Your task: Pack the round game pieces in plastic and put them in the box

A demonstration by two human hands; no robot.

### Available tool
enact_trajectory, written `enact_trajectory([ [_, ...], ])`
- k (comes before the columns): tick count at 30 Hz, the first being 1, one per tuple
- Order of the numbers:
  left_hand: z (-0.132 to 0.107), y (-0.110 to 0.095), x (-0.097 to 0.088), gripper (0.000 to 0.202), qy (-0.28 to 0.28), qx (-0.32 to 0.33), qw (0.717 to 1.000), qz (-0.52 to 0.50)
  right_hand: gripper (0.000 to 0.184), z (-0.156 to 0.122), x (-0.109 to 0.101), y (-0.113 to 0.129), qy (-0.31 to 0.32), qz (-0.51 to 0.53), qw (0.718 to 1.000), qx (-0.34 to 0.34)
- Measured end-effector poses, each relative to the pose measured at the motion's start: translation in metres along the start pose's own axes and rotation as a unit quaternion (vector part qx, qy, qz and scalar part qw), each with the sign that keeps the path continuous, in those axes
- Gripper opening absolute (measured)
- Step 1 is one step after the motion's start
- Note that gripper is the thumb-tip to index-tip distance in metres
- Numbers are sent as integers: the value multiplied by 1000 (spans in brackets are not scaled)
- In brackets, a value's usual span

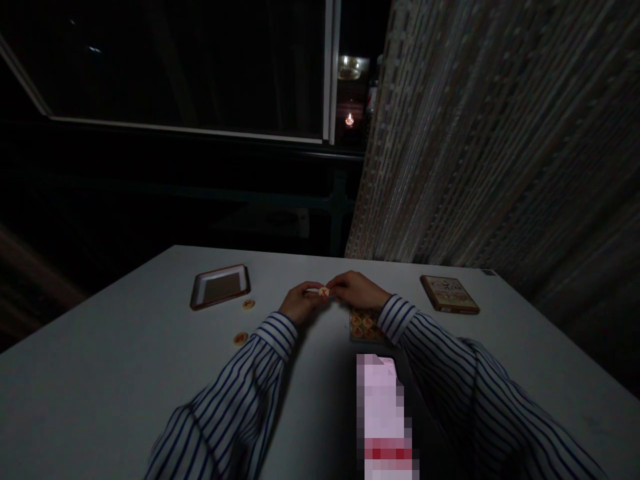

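A round, pale xiangqi piece [324, 292] with a red mark is held up over the table between my two hands. The fingers of my left hand [299, 302] pinch it from the left. From the other side, the fingertips of my right hand [361, 291] close on its right edge. Under my right wrist lies a tray of xiangqi pieces [363, 327] with red characters, partly covered by the hand and striped sleeve. Left of my left hand, a loose piece [249, 304] and a second loose piece [241, 339] lie flat on the table.
An open, shallow brown-edged box part [220, 287] lies at the back left of the white table [165, 373]. A decorated box lid [450, 295] lies back right. A lit phone-like screen [385, 413], pixelated, is in front. A string curtain [450, 133] hangs behind; the room is dim.
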State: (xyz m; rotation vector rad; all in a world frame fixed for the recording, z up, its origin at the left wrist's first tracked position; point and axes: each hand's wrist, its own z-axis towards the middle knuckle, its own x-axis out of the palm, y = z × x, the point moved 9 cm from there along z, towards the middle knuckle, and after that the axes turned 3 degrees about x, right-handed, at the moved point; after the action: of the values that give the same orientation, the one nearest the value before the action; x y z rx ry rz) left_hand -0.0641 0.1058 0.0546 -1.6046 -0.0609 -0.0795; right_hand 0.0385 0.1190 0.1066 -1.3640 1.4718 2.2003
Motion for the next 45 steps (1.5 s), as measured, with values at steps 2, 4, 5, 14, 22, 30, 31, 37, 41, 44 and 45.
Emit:
enact_trajectory([
  [2, -2, 0, 5, 34, 3, 1, 1000, 5, 30, -5, -2, -2, -5, 4, 1000, 4],
  [4, -3, -1, 9, 33, 6, 7, 1000, 6, 30, -10, -5, -3, -8, 9, 1000, 9],
  [5, -4, -1, 11, 33, 8, 10, 1000, 6, 30, -12, -6, -4, -10, 10, 1000, 12],
  [14, -10, 4, 29, 33, 23, 7, 1000, -8, 30, -30, -11, -10, -28, 11, 999, 10],
  [22, -9, 17, 38, 41, 24, -8, 1000, -15, 31, -41, -11, -21, -45, 18, 999, 24],
  [30, -10, 21, 46, 39, 11, -13, 1000, -27, 27, -48, -13, -34, -64, 50, 996, 29],
  [31, -11, 22, 47, 38, 9, -14, 999, -27, 26, -48, -13, -35, -64, 50, 996, 30],
  [37, -9, 28, 49, 35, -13, -35, 996, -81, 24, -52, -14, -43, -76, 71, 994, 29],
  [41, -7, 31, 50, 32, -14, -32, 995, -93, 23, -51, -15, -46, -88, 86, 992, 24],
  [44, -5, 34, 51, 29, -9, -29, 995, -99, 21, -51, -15, -50, -97, 87, 991, 32],
  [45, -4, 34, 52, 28, -8, -29, 995, -98, 21, -51, -16, -52, -100, 87, 991, 35],
])
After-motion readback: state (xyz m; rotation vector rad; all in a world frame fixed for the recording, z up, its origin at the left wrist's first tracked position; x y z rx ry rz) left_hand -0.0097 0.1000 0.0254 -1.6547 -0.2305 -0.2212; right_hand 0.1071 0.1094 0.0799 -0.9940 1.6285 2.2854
